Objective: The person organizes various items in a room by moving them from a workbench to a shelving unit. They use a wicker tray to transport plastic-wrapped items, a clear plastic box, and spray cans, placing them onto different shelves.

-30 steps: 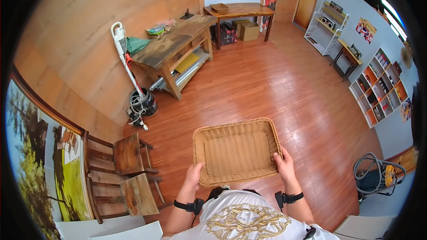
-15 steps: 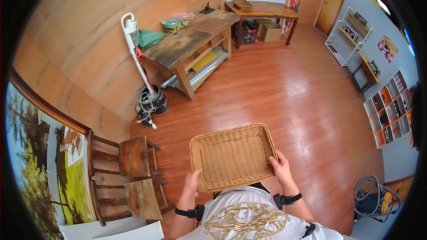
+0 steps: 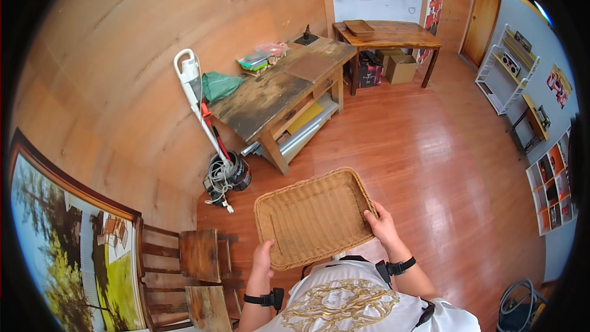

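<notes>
A shallow rectangular wicker basket (image 3: pixel 314 218) is held out in front of my body, its inside showing bare woven bottom. My left hand (image 3: pixel 264 257) grips its near left corner, thumb over the rim. On the right side, my right hand (image 3: pixel 382 224) closes around the rim with the thumb inside; the other fingers are hidden beneath. The basket tilts a little, its right end farther from me than its left.
A worn wooden workbench (image 3: pixel 258 101) stands ahead, with a white stick vacuum (image 3: pixel 200 101) beside it. Farther back is a wooden table (image 3: pixel 393 34) bearing another tray. Two wooden chairs (image 3: pixel 200 255) sit at left; a white cubby shelf (image 3: pixel 553 184) stands right.
The room has shifted down and right in view as my head turned up and left. The basket stays in both hands, now slightly more tilted.
</notes>
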`<state>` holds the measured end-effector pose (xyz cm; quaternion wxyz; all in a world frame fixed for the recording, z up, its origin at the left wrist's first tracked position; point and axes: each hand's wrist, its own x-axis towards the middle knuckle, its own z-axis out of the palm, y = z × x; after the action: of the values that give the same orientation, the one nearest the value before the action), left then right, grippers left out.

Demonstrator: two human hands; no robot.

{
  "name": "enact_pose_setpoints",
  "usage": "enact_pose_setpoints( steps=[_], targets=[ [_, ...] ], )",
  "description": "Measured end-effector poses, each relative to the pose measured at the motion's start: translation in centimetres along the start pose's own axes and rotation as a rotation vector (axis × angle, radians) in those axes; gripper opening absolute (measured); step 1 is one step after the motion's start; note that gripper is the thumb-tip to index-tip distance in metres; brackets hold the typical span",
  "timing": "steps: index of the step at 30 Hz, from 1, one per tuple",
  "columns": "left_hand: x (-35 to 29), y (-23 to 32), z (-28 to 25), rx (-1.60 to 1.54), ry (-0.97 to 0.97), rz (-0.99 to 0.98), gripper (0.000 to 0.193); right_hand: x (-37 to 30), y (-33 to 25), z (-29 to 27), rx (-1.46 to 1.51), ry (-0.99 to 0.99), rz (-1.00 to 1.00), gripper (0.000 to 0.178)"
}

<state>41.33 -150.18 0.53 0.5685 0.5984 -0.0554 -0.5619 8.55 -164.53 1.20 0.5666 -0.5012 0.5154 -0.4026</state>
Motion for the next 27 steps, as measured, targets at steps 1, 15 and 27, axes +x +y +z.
enact_pose_setpoints(
  steps=[1,15,27],
  targets=[
    [0.8,0.8,1.3,-0.007,-0.012,0.031,0.039,1.6,-0.5,-0.3,0.005,-0.004,0.003,0.039],
    [14.5,5.7,7.8,-0.068,-0.002,-0.053,0.037,18.5,-2.6,1.0,-0.016,-0.021,0.08,0.037],
    [33.0,18.6,13.8,-0.032,-0.163,-0.029,0.04,34.4,-6.8,6.1,0.029,0.121,0.021,0.036]
  ],
)
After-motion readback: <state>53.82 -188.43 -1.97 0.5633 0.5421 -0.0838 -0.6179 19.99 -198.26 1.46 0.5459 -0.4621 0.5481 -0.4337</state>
